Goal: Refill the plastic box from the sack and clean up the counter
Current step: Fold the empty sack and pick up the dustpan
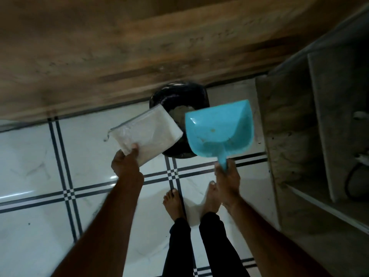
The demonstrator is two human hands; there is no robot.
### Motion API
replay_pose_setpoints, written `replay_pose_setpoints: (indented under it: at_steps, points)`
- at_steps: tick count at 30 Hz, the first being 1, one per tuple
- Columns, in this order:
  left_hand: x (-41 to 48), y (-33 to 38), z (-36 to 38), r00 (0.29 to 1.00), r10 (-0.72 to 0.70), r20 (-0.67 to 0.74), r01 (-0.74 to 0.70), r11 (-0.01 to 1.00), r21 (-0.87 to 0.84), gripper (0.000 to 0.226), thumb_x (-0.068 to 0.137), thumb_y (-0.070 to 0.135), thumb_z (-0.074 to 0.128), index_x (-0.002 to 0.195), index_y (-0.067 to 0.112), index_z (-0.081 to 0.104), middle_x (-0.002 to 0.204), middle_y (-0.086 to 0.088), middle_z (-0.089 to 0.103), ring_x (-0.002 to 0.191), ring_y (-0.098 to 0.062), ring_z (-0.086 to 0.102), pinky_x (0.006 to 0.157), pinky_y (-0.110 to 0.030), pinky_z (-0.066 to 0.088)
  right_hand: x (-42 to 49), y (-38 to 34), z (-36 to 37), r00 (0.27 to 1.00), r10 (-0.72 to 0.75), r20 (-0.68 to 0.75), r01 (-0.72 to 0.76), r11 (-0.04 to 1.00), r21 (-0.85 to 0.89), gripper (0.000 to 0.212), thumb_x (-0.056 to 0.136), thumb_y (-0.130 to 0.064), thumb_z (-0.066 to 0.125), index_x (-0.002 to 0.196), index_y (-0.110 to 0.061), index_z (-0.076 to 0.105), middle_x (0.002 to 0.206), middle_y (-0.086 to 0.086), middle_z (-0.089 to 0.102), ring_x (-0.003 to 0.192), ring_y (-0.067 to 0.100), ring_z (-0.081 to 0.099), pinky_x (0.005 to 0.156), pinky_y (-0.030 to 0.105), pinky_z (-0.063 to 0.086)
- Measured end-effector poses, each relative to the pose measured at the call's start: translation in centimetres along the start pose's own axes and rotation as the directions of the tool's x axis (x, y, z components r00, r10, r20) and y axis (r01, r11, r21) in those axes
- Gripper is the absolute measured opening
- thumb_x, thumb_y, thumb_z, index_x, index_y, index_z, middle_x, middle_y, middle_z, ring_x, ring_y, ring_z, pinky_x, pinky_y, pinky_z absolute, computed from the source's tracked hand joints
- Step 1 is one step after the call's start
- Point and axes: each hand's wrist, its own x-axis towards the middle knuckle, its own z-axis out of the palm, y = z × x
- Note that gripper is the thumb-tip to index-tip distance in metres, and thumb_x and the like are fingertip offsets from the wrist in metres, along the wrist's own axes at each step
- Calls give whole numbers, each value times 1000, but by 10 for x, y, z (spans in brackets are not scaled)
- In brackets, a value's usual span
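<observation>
Left hand (124, 163) pinches flat white sack (147, 130) at its near corner: thumb on top, other fingers hidden underneath. Sack juts away from the hand, far end over the left rim of a black-lined bin (179, 94). Right hand (227, 178) has fingers curled round the handle of a blue dustpan (219, 128), pan above the bin's right side with a few crumbs inside. Sack and dustpan are close; contact unclear. Bare feet (173, 202) stand on tiled floor (40, 156). Shelf unit (299, 116) stands at right.
</observation>
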Motion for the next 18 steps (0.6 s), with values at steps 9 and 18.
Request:
replay_pose_setpoints:
  at_steps: [9, 18]
  points:
    - [8, -34, 86, 969, 167, 180, -229, 879, 417, 22, 87, 25, 81, 102, 12, 72, 97, -4, 73, 91, -25, 69, 72, -28, 55, 11, 68, -56, 1000, 13, 27, -18, 981, 195, 29, 99, -22, 64, 93, 6, 56, 72, 17, 52, 62, 17, 50, 59, 28, 47]
    - [-50, 15, 86, 889, 156, 430, -437, 570, 696, 36, 85, 30, 77, 120, 21, 69, 117, -5, 73, 114, -27, 67, 94, -32, 51, -30, 48, -91, 999, 51, 18, -54, 957, 286, 24, 98, -18, 66, 80, -7, 55, 68, 13, 51, 62, 20, 49, 59, 26, 45]
